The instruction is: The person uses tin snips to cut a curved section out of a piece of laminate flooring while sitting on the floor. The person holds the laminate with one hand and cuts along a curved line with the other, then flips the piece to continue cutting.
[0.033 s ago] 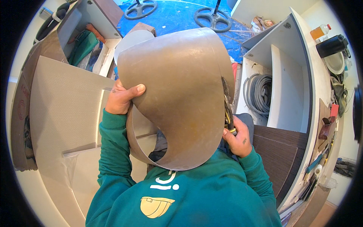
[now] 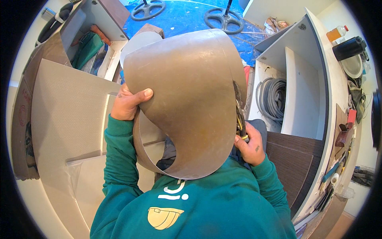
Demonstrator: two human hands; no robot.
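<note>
A large brownish-grey flexible sheet (image 2: 187, 91) is bent round into a loose, wide curl in front of my chest. Its lower edge rests close against my green sweatshirt. My left hand (image 2: 128, 102) grips the sheet's left edge, thumb on the outer face and fingers behind it. At the sheet's right edge, my right hand (image 2: 251, 146) is closed on a dark tool with yellow parts (image 2: 240, 124). The sheet covers much of that tool, so its exact kind cannot be told.
Beyond the sheet, two black wheel-shaped bases (image 2: 224, 20) stand on a blue floor covering (image 2: 181, 18). On the right, a coiled grey hose (image 2: 272, 97) sits in an open white cabinet. Hand tools lie along the right counter (image 2: 318, 159). Beige panels (image 2: 65, 115) lean at the left.
</note>
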